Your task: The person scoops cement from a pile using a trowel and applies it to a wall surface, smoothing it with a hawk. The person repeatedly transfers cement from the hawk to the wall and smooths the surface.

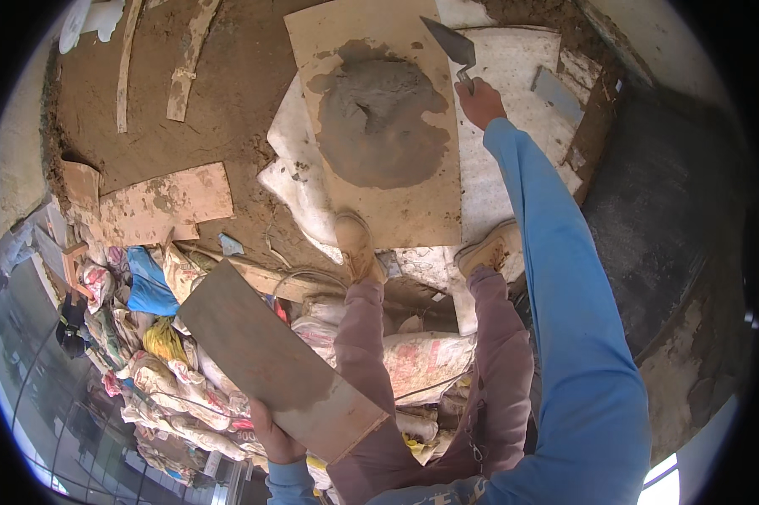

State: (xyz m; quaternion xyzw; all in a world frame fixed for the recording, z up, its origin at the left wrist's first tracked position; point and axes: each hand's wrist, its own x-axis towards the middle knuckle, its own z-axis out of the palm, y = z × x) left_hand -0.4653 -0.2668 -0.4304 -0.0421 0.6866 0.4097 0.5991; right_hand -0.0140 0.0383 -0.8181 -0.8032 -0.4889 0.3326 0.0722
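My right hand (483,104) is closed round the handle of a pointed trowel (452,44). The blade points up and to the left, just right of a heap of wet grey mortar (383,126). That mortar is spread on a brown board (396,212) lying on the ground in front of my feet. Low on the left, my left hand (274,436) grips the edge of a long rectangular slab (270,349). The slab is tilted across my left leg; most of its face is dark grey, with a paler strip at the lower end. Some left fingers are hidden beneath it.
White, dirt-stained sheeting (514,151) lies under the board, with a small grey offcut (556,94) on it. Many filled sacks (165,379) are piled at lower left. Broken panels (165,202) and wooden strips (190,63) lie on muddy soil. A dark surface (649,210) borders the right.
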